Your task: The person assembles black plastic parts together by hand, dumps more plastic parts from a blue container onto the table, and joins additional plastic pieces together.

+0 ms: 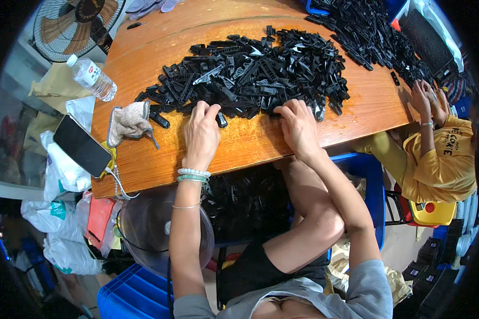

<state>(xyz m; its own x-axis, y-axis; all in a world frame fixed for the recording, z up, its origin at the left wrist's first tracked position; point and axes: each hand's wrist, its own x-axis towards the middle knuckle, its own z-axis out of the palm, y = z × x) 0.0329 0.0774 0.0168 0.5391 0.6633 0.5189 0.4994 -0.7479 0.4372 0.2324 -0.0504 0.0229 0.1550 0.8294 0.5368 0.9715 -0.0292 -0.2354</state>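
Observation:
A broad heap of small black plastic parts (261,74), many of them long, clip-like pieces, covers the middle of the wooden table (356,122). At the heap's near left edge is my left hand (201,130), its fingers curled and drawn together; whatever they hold is hidden. A single black piece (221,121) lies just right of its thumb. My right hand (299,127) meets the near edge of the heap further right, with bent fingers pressed together among the parts. What sits between those fingertips cannot be made out.
Left of the heap lie a cloth (129,123) and a smartphone (81,145) by the table edge, with a water bottle (92,77) beyond. A fan (79,26) stands far left. At right, a co-worker in yellow (442,154) sits by a second black heap (370,34). Below is a blue bin (375,186).

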